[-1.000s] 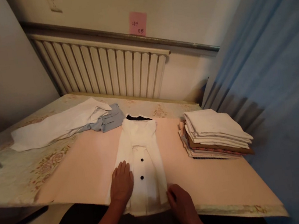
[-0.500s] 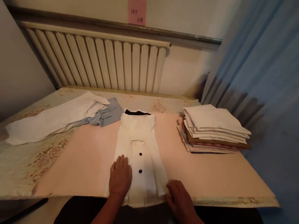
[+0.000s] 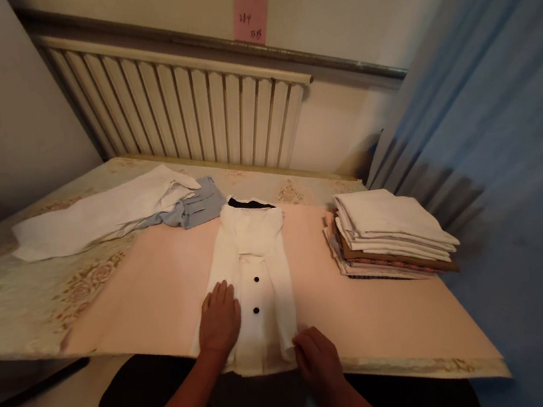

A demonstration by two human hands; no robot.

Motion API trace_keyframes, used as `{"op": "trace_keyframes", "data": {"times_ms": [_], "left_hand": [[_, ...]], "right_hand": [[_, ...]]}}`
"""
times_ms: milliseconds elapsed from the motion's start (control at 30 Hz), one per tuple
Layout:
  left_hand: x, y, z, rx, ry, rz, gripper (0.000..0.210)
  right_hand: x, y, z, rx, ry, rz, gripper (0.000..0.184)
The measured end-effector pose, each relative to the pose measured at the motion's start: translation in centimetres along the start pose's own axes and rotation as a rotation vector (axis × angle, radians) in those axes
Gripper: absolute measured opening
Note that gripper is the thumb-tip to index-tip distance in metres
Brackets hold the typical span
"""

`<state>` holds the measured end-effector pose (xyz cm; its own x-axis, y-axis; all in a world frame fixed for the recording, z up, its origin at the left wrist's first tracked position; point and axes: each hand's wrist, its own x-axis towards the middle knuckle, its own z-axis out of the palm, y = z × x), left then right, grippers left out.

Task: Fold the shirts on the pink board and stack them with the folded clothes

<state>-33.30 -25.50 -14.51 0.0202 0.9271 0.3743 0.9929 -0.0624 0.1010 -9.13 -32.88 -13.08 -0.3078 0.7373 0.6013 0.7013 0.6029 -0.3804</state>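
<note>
A white shirt (image 3: 250,237) lies on the pink sheet in front of me, its sides turned in and two dark buttons showing down the middle. Its dark-lined collar end points away toward the wall, and the lower end reaches the table's near edge. My left hand (image 3: 219,317) rests flat on the left side of the shirt, fingers stretched out together. At the lower right corner, my right hand (image 3: 319,362) pinches the end of the shirt's sleeve between thumb and fingers.
To the right stands a stack of folded clothes (image 3: 396,226), white ones on top. A loose white garment (image 3: 86,219) and a grey-blue garment (image 3: 201,203) lie at the back left. The pink sheet (image 3: 384,322) covers part of the flowered tablecloth (image 3: 95,282). Behind is a radiator (image 3: 187,107); a blue curtain (image 3: 516,182) hangs right.
My right hand has moved a little left, drawing the right sleeve end inward over the shirt. My left hand stays in place on the shirt.
</note>
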Motion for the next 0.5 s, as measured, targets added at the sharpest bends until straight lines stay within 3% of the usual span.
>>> {"op": "trace_keyframes", "data": {"times_ms": [500], "left_hand": [[0.0,-0.1,0.0,-0.032,0.013,0.004,0.039]], "right_hand": [[2.1,-3.2,1.9,0.095,-0.018,-0.050,0.013]]}}
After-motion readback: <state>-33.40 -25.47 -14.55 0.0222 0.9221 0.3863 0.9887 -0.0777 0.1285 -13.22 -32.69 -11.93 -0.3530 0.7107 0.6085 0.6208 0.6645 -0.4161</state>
